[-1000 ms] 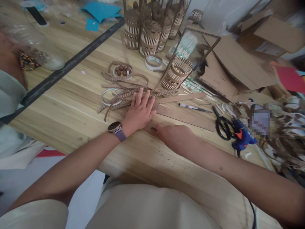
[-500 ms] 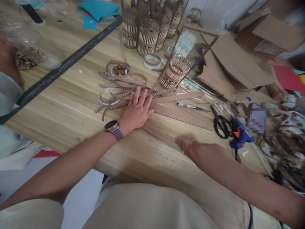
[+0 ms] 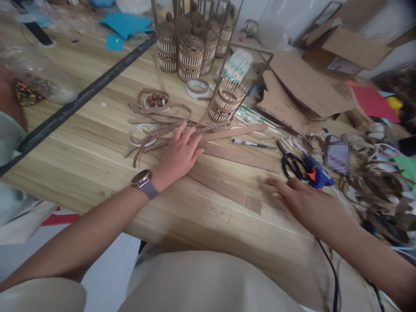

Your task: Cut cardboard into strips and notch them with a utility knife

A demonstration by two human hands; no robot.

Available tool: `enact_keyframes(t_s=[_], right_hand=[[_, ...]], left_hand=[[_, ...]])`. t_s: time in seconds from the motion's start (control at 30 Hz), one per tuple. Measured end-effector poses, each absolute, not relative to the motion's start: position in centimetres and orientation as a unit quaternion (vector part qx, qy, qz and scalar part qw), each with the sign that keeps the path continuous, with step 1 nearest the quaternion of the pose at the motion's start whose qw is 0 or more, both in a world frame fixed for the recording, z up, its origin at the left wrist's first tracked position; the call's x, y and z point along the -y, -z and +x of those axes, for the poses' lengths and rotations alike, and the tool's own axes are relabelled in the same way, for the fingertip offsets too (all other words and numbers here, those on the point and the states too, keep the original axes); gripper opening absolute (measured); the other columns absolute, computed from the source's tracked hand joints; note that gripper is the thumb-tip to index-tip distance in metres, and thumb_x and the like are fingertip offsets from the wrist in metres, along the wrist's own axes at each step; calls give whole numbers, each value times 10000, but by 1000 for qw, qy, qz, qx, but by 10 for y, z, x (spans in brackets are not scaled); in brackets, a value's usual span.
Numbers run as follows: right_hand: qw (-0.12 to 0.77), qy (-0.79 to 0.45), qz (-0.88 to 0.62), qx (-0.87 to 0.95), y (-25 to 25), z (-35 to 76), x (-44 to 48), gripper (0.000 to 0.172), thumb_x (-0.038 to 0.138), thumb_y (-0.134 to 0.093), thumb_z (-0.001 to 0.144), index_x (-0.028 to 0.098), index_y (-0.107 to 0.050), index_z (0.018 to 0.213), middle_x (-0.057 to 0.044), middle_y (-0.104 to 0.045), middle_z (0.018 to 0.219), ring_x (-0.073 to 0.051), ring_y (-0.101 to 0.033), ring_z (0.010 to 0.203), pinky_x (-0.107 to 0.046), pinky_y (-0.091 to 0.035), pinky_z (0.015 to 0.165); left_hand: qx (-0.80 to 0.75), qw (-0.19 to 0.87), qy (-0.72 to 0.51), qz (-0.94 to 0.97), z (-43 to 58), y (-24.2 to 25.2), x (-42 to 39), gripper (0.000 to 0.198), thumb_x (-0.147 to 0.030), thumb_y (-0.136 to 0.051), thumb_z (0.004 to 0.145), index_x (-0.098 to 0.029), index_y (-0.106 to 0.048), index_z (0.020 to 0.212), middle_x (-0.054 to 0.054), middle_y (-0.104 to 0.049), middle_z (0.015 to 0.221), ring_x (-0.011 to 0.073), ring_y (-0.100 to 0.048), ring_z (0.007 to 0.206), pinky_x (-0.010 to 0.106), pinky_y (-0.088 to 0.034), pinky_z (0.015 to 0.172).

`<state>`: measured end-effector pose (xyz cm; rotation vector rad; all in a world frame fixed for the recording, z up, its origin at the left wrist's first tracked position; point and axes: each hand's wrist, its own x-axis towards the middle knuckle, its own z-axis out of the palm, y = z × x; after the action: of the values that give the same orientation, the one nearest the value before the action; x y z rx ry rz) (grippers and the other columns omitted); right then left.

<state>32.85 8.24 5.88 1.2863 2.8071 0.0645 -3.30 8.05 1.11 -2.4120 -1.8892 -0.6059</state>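
My left hand (image 3: 179,154), wearing a watch (image 3: 141,177), lies with fingers stretched over thin corrugated cardboard strips (image 3: 208,129). From under it a flat brown cardboard strip (image 3: 227,191) runs toward the lower right along the table. A wider cardboard piece (image 3: 243,158) lies just beyond that strip. To the right, my right hand (image 3: 303,203) hovers past the strip's end, index finger extended, with nothing visible in it. Black-handled scissors (image 3: 289,167) and a blue glue gun (image 3: 320,173) lie just beyond my right hand. A pen (image 3: 251,143) rests behind the wide piece.
Several stick-and-cardboard lanterns (image 3: 191,56) stand at the back, with one basket-like frame (image 3: 226,97) nearer. Tape rolls (image 3: 197,88) and a ring of brown balls (image 3: 156,100) lie left of it. Cardboard scraps (image 3: 370,186) crowd the right. Another person's sleeve (image 3: 11,130) shows at left.
My right hand has left the strip's near end and moved right, uncovering that end. My left hand stays on the strips. The whole view has shifted slightly.
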Motion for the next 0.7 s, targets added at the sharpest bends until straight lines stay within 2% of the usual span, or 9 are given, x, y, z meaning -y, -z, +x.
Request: enact_keyframes(t_s=[0.07,0.13,0.23,0.33,0.4,0.5,0.6,0.7], right_hand=[[104,-94,420,-897,-52,297,-93,392,301,-443,967,225,-601,1317,-137,-627,871,-238,-586,628,-329,-365,493],[105,-118,420,-894,-42,276,-99,411,276,-445,967,205,-584,1348,-159,-637,935,-294,-617,812,-342,-426,574],[52,-147,408,-900,-32,261,-98,398,274,-428,982,186,-581,1339,-186,-643,1100,-312,-589,962,-396,-465,726],[-24,-93,362,-927,-30,252,-88,357,329,-412,1009,183,-618,1262,-154,-658,1106,-272,-588,942,-390,-459,785],[-46,-20,332,-942,-33,246,-81,325,352,-408,1020,183,-669,1113,-113,-675,993,-239,-593,877,-360,-459,762],[-62,17,305,-950,-36,240,-72,329,315,-406,1026,175,-673,895,-77,-662,846,-213,-584,798,-336,-454,725],[-85,-4,275,-958,-37,241,-64,308,278,-428,1022,168,-667,863,-67,-648,793,-206,-572,760,-334,-456,713],[-108,-54,241,-963,-32,245,-54,248,214,-465,1003,151,-678,893,-76,-650,786,-214,-567,740,-350,-458,697]], left_hand=[[556,-3,184,-811,-36,-17,-69,249,-277,-535,982,-139,-665,1142,135,-616,1253,306,-465,1265,489,-421,1081],[508,-28,139,-850,-39,-19,-56,150,-243,-624,933,-143,-692,1022,119,-636,1166,285,-515,1147,448,-477,984],[502,-47,91,-859,-40,-18,-41,119,-200,-689,887,-134,-674,984,105,-631,1114,270,-522,1072,397,-482,906],[529,-47,85,-843,-37,-17,-36,89,-198,-679,895,-143,-634,949,67,-627,1020,256,-520,1006,376,-467,863],[534,-40,88,-840,-34,-19,-34,48,-191,-639,922,-157,-610,904,44,-618,949,242,-522,954,364,-461,828],[523,-21,91,-847,-31,-23,-27,128,-160,-544,969,-169,-588,850,35,-606,886,223,-522,880,349,-450,769],[510,13,88,-856,-29,-25,-13,222,-120,-460,992,-170,-574,808,45,-595,837,216,-513,812,338,-433,700],[501,38,88,-860,-27,-23,3,235,-111,-455,992,-168,-576,799,52,-591,804,218,-509,763,336,-422,647]])
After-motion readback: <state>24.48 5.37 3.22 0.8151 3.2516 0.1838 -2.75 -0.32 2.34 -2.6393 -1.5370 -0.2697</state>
